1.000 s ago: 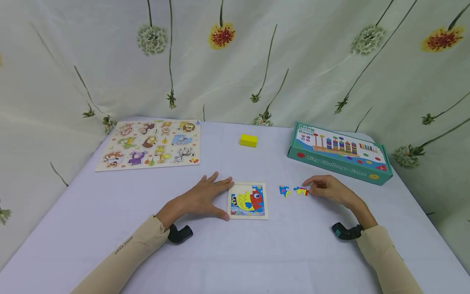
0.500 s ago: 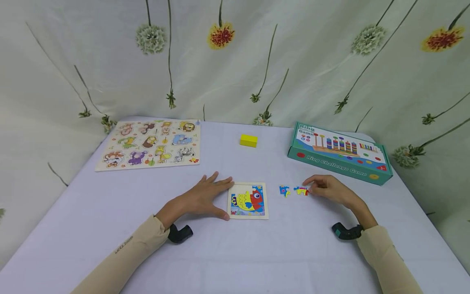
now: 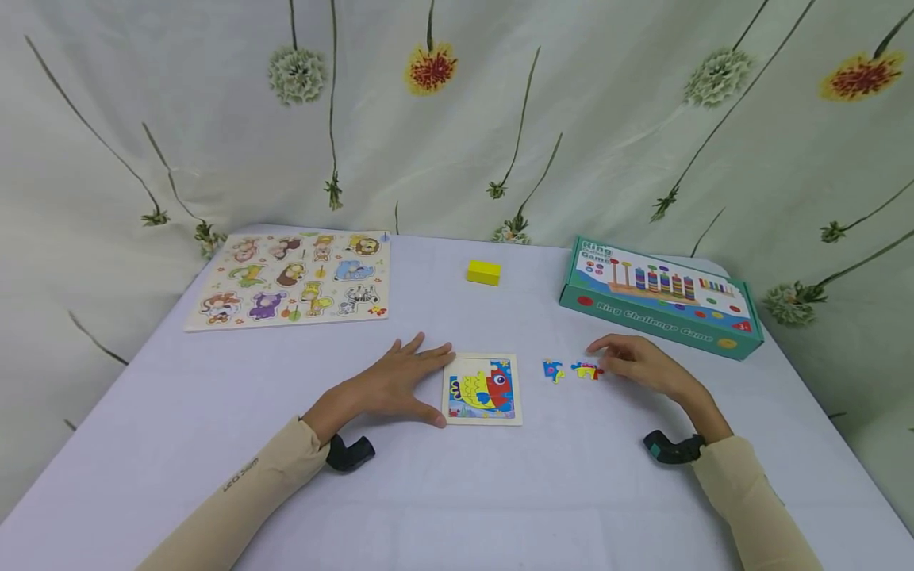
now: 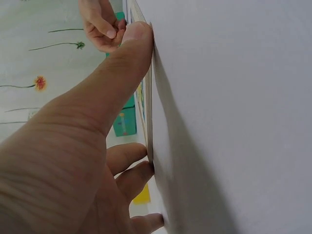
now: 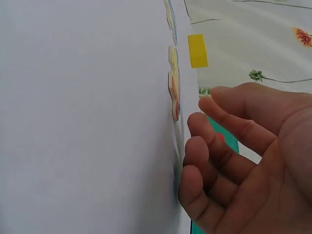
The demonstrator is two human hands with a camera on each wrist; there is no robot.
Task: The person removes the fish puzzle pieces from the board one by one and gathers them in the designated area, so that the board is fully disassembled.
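In the head view, a small square fish puzzle (image 3: 482,389) in a pale wooden frame lies flat at the middle of the table. My left hand (image 3: 401,386) is spread along its left side, with the thumb at the near corner and a finger at the far one. The left wrist view shows the thumb (image 4: 131,53) against the frame's edge (image 4: 148,117). Right of the frame lie a blue puzzle piece (image 3: 553,370) and a yellow-and-red piece (image 3: 587,370). My right hand (image 3: 646,366) hovers just beside the latter, its loosely bent fingers (image 5: 197,151) holding nothing.
A yellow block (image 3: 483,273) sits behind the frame. An animal puzzle board (image 3: 300,279) lies at the back left, and a green game box (image 3: 660,297) at the back right. A flowered cloth (image 3: 457,143) hangs behind the table.
My right hand has risen slightly and its fingertips have drawn a little away from the yellow-and-red piece. The left hand, frame and pieces look unmoved.
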